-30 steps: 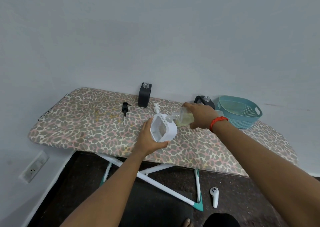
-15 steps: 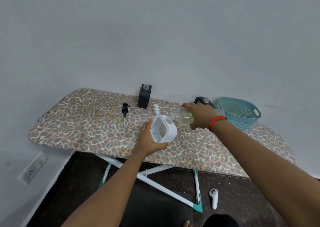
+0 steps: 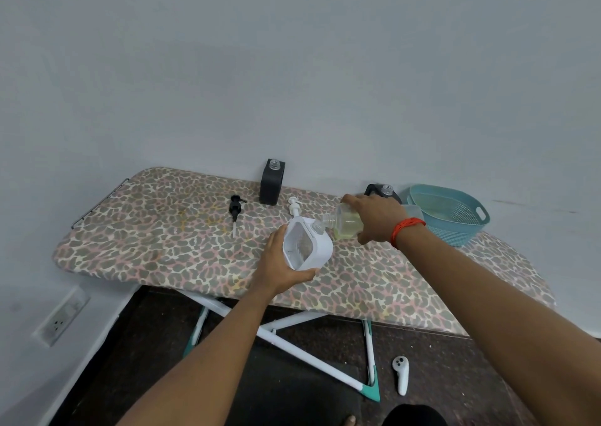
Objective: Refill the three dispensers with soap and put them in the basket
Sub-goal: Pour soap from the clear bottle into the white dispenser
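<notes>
Ironing board: leopard-print cover, crossed white legs, set along the wall.
Socket: white, low on the left wall.
Controller: white, lying on the dark floor near the right leg.

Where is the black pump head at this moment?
In the head view the black plastic pump head lies on the leopard-print ironing board, left of centre, just left of the upright black rectangular dispenser by the wall and of the white pump head.
</notes>
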